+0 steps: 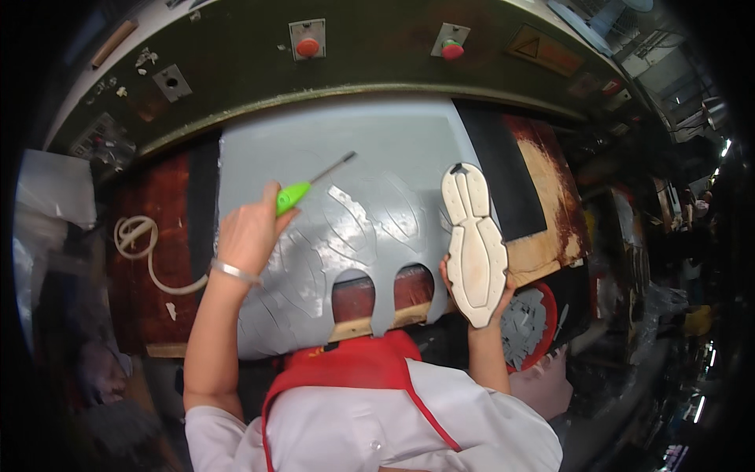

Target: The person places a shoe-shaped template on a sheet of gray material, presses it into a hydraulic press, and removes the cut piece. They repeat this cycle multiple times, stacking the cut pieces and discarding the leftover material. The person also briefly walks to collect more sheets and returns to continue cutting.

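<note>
A plain white shirt is worn on top, with the sleeves cut short in the same fabric. It's a bit creased, and a small pale button can be spotted on the front. Over that, a bright red apron is worn, easily the loudest bit of the getup. It's held up by narrow red straps, one on each side of the chest. A little yellowish marking can be seen on the apron, too blurry to be made out. Just above the left hand, a smooth silver-coloured bracelet is worn.
</note>
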{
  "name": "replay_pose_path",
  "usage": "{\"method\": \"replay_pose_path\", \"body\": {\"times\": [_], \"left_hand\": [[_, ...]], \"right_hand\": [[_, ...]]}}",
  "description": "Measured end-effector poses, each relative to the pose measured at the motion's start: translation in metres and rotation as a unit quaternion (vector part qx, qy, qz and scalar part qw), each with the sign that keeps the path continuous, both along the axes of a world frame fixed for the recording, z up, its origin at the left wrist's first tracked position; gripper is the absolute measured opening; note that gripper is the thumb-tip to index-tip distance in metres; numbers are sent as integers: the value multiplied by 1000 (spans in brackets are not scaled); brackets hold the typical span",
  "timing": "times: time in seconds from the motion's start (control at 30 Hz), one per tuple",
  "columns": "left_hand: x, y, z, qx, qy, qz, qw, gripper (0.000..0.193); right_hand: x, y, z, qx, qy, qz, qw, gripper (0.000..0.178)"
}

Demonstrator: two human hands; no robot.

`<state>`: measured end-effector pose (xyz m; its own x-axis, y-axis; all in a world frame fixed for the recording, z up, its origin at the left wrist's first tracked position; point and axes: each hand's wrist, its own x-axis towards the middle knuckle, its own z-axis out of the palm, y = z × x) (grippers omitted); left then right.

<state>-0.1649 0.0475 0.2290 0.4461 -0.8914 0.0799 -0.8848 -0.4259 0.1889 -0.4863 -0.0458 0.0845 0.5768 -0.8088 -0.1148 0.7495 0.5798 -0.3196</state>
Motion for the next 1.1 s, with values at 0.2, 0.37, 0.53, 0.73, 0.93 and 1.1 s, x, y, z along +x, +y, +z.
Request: {"method": "replay_pose_path", "body": {"times": [0.2, 0.37, 0.53, 0.73, 0.93, 1.1], "left_hand": [[-37, -12, -23, -79, -10, -157, 984, 36], [3, 19, -33, -32, 108, -171, 979, 34], [69, 105, 9, 156, 23, -132, 979, 33], [85, 226, 38, 481, 58, -117, 867, 40], [66, 256, 22, 423, 149, -166, 878, 47], [61, 205, 22, 266, -78, 76, 958, 43]], "right_hand": [[8, 9, 8, 5, 21, 34, 999, 111], [16, 17, 14, -23, -27, 70, 997, 112], [9, 13, 8, 7, -7, 0, 1000, 105], [-44, -38, 2, -82, 348, -101, 928, 77], [-88, -109, -39, -251, 711, -198, 627, 68], [-113, -124, -60, -350, 803, -174, 449, 84]]}}
